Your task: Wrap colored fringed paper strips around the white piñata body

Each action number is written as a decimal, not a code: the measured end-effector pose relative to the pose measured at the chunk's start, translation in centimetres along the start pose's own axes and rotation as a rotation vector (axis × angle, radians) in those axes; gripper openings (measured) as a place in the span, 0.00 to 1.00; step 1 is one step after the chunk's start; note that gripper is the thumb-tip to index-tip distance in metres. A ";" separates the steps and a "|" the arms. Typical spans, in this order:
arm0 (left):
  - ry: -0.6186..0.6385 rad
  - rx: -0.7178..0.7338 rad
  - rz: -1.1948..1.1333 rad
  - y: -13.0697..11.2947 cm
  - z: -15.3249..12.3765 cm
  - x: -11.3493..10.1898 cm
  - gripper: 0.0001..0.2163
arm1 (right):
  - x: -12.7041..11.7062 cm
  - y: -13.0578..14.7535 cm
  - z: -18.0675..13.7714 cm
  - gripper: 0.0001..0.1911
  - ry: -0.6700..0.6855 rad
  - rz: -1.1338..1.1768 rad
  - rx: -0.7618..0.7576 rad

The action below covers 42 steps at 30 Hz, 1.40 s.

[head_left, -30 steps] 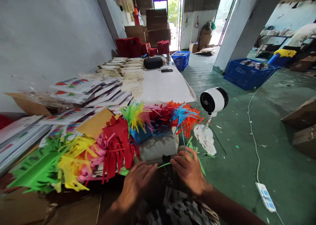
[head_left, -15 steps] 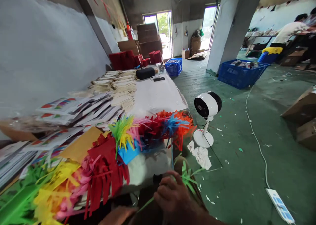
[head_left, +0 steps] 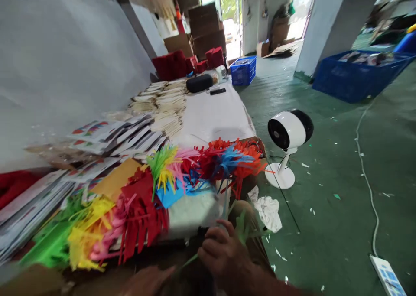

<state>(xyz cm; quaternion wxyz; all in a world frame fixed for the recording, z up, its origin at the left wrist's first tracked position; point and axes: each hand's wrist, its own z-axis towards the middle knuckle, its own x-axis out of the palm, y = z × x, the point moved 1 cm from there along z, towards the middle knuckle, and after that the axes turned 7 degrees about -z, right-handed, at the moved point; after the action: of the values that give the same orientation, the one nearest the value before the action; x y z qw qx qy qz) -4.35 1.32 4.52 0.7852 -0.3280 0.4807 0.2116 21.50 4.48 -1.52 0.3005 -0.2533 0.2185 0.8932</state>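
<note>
In the lower middle, my right hand (head_left: 224, 255) is closed around a piece of green fringed paper (head_left: 242, 229), whose cut strips spread out beyond the knuckles over my knee. From that fist a narrow green paper strip (head_left: 191, 259) runs down left to the fingertips of my left hand (head_left: 146, 281), which is blurred and partly cut off by the lower edge. Left of my hands lie fringed papers on the table: red (head_left: 143, 213), pink (head_left: 108, 235), yellow (head_left: 86, 239) and green (head_left: 48, 246). Behind them is a multicoloured fringed bundle (head_left: 208, 161).
Stacks of printed sheets (head_left: 97, 133) and cream-coloured bundles (head_left: 169, 101) line the wall side of the white table (head_left: 214, 114). On the floor at right are a white fan (head_left: 289, 131), crumpled white paper (head_left: 268, 211), a power strip (head_left: 386, 274) and blue crates (head_left: 357, 79).
My view has tilted and shifted, so the fan and crates sit further right. Both hands keep nearly the same pose, with the green strip still stretched between them.
</note>
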 end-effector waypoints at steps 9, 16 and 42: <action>-0.032 -0.399 -0.261 -3.1 2.5 -5.5 0.12 | -4.8 -1.6 2.4 0.11 -0.052 -0.041 0.048; 0.183 -0.616 -0.921 -4.2 7.2 -2.8 0.16 | -6.8 -0.2 3.0 0.20 -0.096 -0.083 -0.094; 0.008 -0.994 -1.771 -2.1 0.8 1.8 0.15 | -3.4 4.9 4.7 0.13 0.055 -0.197 -0.090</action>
<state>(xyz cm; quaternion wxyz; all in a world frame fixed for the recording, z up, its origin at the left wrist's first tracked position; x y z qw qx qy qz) -1.71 0.48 3.87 0.4327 -0.8565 -0.0747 -0.2714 19.22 2.05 5.27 0.3691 -0.3114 0.1603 0.8609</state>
